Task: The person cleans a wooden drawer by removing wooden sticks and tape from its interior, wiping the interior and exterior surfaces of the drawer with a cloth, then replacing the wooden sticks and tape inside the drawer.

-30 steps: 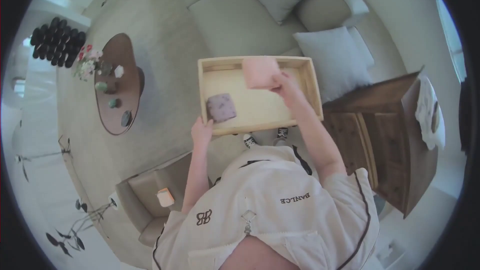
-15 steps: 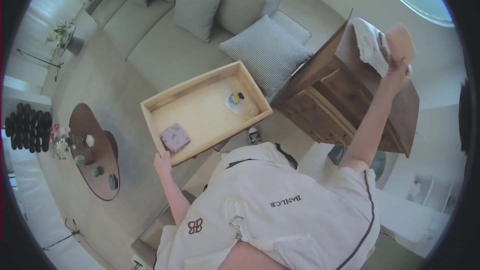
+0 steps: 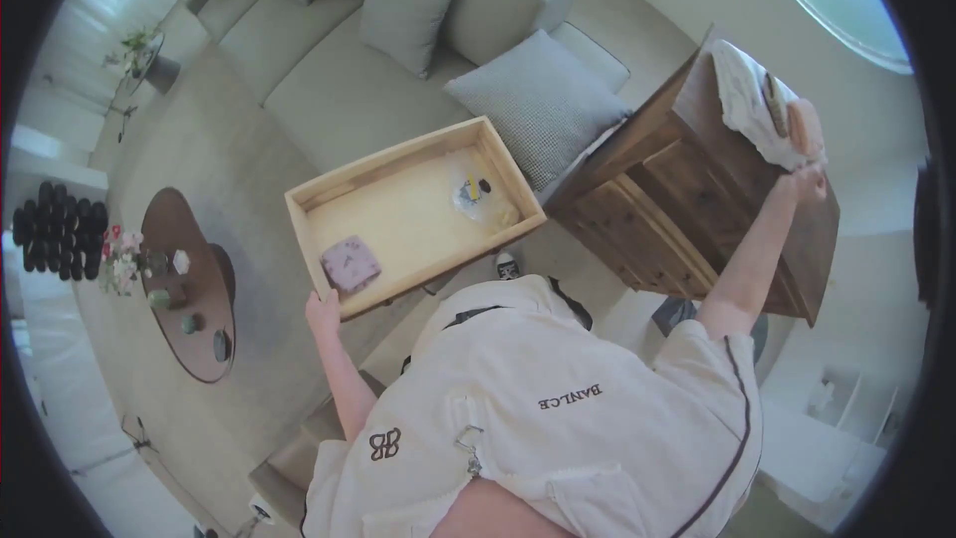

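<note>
My left hand (image 3: 322,317) is closed on the near left corner of a pale wooden drawer (image 3: 388,161), held out in front of me. In the drawer lie a folded purple patterned cloth (image 3: 351,263) and a clear plastic bag (image 3: 476,197) with small yellow and dark things. My right hand (image 3: 805,184) is closed at the near end of a flat peach-coloured item (image 3: 805,128) over the dark wooden cabinet. A white folded cloth (image 3: 742,90) lies on the cabinet top beside it, with a brownish strip between them. The fingertips of my right hand are partly hidden.
The brown cabinet (image 3: 687,179) stands at the right, next to a grey sofa (image 3: 329,70) with cushions (image 3: 543,90). A low oval brown table (image 3: 199,339) with flowers (image 3: 124,259) and small plants is at the left. My shoe (image 3: 508,266) shows below the drawer.
My right hand has moved lower and nearer, and the peach-coloured item has turned from broad side to narrow side, closer to the white cloth. My left hand still grips the drawer.
</note>
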### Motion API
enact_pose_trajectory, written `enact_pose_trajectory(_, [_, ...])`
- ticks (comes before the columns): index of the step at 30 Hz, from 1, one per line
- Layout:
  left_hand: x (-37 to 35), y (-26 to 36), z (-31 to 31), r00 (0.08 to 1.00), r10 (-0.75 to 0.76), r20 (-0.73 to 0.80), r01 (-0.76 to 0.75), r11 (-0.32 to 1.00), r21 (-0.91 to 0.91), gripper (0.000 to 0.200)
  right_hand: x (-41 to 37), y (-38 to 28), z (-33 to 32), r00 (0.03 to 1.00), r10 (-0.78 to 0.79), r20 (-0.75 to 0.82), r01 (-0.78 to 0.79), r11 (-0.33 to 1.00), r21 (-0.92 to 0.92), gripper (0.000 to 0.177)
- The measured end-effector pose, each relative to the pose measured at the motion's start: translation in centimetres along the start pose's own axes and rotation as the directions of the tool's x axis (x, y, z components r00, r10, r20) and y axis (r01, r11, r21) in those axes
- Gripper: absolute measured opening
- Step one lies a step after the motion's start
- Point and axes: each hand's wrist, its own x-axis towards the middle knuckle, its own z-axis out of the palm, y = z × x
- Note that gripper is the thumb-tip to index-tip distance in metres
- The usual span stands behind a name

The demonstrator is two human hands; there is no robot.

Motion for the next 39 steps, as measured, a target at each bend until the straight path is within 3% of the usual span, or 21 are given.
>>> enact_pose_trajectory(3, [1.3, -0.7, 0.7, 0.999, 0.044, 0.028, -0.045, 0.998, 0.046, 0.041, -10.1, -4.6, -4.0, 0.96, -0.201, 0.192, 0.232, 0.96, -0.154, 0.03])
enact_pose_trajectory(6, [0.8, -0.2, 0.8, 0.996, 0.082, 0.047, -0.086, 0.991, 0.101, 0.043, -17.9, -2.2, -6.7, 0.8, -0.202, 0.564, 0.304, 0.948, -0.091, 0.014])
enact_pose_trajectory(8, [-0.9, 0.7, 0.2, 0.995, 0.085, 0.043, -0.089, 0.991, 0.098, 0.043, -25.2, -1.7, -8.8, 0.391, 0.132, 0.911, 0.317, 0.91, -0.268, 0.018])
enact_pose_trajectory(9, [-1.8, 0.8, -0.3, 0.997, 0.073, 0.034, -0.076, 0.992, 0.096, 0.043, -28.9, -0.2, -10.3, 0.246, 0.225, 0.943, 0.335, 0.893, -0.301, 0.019])
enact_pose_trajectory(10, [-2.3, 1.1, -0.8, 0.997, 0.048, 0.057, -0.053, 0.993, 0.101, 0.047, -32.5, 2.7, -11.8, -0.035, 0.378, 0.925, 0.336, 0.876, -0.345, 0.017])
enact_pose_trajectory(11, [-2.7, 1.4, -1.3, 0.997, 0.022, 0.08, -0.03, 0.994, 0.107, 0.053, -36.2, 5.5, -13.5, -0.312, 0.493, 0.812, 0.354, 0.854, -0.382, 0.015])
enact_pose_trajectory(12, [-3.0, 1.5, -1.5, 0.996, 0.002, 0.085, -0.011, 0.994, 0.106, 0.057, -39.3, 7.3, -15.1, -0.448, 0.53, 0.72, 0.368, 0.843, -0.392, 0.014])
enact_pose_trajectory(14, [-3.2, 1.7, -0.9, 0.995, 0.092, 0.043, -0.097, 0.987, 0.126, 0.042, -44.4, 8.8, -18.2, -0.654, 0.635, 0.411, 0.47, 0.767, -0.437, 0.022])
enact_pose_trajectory(15, [-3.5, 2.1, -0.5, 0.994, 0.11, 0.029, -0.113, 0.985, 0.133, 0.039, -46.3, 9.5, -19.4, -0.694, 0.647, 0.317, 0.498, 0.749, -0.438, 0.025])
enact_pose_trajectory(18, [-4.3, 3.0, -0.6, 0.99, 0.126, 0.06, -0.134, 0.976, 0.17, 0.038, -51.5, 10.5, -22.2, -0.64, 0.756, 0.138, 0.641, 0.624, -0.447, 0.042])
enact_pose_trajectory(21, [-4.4, 2.1, -0.6, 0.986, 0.164, 0.03, -0.166, 0.973, 0.163, 0.039, -54.5, 9.8, -24.1, -0.532, 0.842, 0.093, 0.705, 0.501, -0.503, 0.057])
enact_pose_trajectory(26, [-4.1, 2.0, -0.5, 0.986, 0.164, 0.041, -0.167, 0.981, 0.096, 0.03, -56.5, 11.1, -25.9, -0.412, 0.901, 0.133, 0.641, 0.391, -0.66, 0.043])
enact_pose_trajectory(30, [-3.4, 2.1, -0.4, 0.98, 0.188, 0.059, -0.194, 0.972, 0.13, 0.032, -56.7, 11.1, -25.9, -0.421, 0.901, 0.106, 0.573, 0.355, -0.739, 0.031])
enact_pose_trajectory(33, [-3.4, 2.2, -1.1, 0.982, 0.134, 0.135, -0.157, 0.973, 0.17, 0.046, -55.1, 8.6, -24.0, -0.538, 0.834, 0.12, 0.494, 0.427, -0.757, 0.032])
enact_pose_trajectory(35, [-3.0, 2.5, -0.7, 0.981, 0.163, 0.103, -0.176, 0.974, 0.144, 0.039, -52.7, 9.1, -21.7, -0.609, 0.761, 0.222, 0.202, 0.42, -0.885, 0.033])
enact_pose_trajectory(39, [-2.1, 1.1, -0.5, 0.978, 0.188, 0.093, -0.192, 0.981, 0.04, 0.034, -44.8, 6.7, -16.7, -0.537, 0.706, 0.461, -0.151, 0.458, -0.876, 0.032])
